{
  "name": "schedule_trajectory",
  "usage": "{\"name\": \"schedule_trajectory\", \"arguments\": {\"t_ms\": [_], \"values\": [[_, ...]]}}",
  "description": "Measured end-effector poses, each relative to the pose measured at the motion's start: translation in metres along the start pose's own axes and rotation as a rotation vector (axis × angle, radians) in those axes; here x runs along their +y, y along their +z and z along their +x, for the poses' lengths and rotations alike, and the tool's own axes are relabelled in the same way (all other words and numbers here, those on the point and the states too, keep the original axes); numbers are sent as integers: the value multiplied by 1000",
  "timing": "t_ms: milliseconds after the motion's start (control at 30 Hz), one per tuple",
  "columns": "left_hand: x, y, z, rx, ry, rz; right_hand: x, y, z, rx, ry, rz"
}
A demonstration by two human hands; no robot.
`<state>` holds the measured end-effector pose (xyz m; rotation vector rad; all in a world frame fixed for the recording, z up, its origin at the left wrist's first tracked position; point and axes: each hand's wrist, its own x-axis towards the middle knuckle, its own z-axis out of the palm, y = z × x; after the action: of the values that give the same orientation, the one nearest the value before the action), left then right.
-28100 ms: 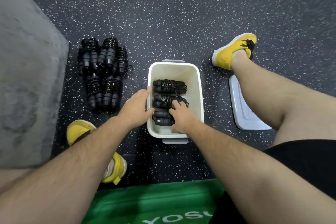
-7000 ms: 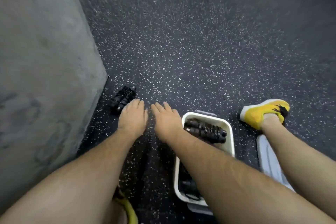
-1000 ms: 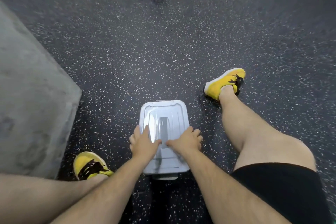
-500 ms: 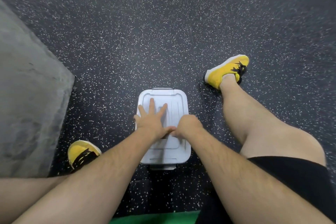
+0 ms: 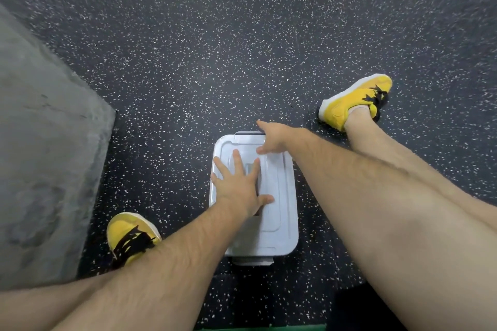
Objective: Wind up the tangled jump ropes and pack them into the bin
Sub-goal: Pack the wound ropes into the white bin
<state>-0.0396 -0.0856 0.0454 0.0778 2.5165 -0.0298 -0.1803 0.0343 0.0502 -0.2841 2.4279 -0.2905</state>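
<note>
Speckled black floor [image 5: 242,48] beyond the fingers [image 5: 236,158], yellow sneaker [image 5: 352,101] off to their right, second sneaker [image 5: 129,234] nearer and left, grey concrete slab [image 5: 40,156] further left.

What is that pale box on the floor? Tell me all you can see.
The bin is a pale grey plastic box, rectangular with rounded corners, standing on the speckled dark floor. Its moulded lid is on, hiding the contents. Grey latches jut from the near and far ends. The left hand lies flat on the lid, fingers spread; the right hand reaches over its far edge.
</note>
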Motion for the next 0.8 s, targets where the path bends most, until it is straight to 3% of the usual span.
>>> {"name": "schedule_trajectory", "arguments": {"t_ms": [533,700,800], "values": [[-3,-1,-3,3,14,15,-3,34,-33,206,-110,-133],[-4,-4,-8,9,26,-4,-2,76,-95,106,-105,-126],[-8,-4,-13,21,45,-30,-9,105,-119,39,-57,-283]]}}
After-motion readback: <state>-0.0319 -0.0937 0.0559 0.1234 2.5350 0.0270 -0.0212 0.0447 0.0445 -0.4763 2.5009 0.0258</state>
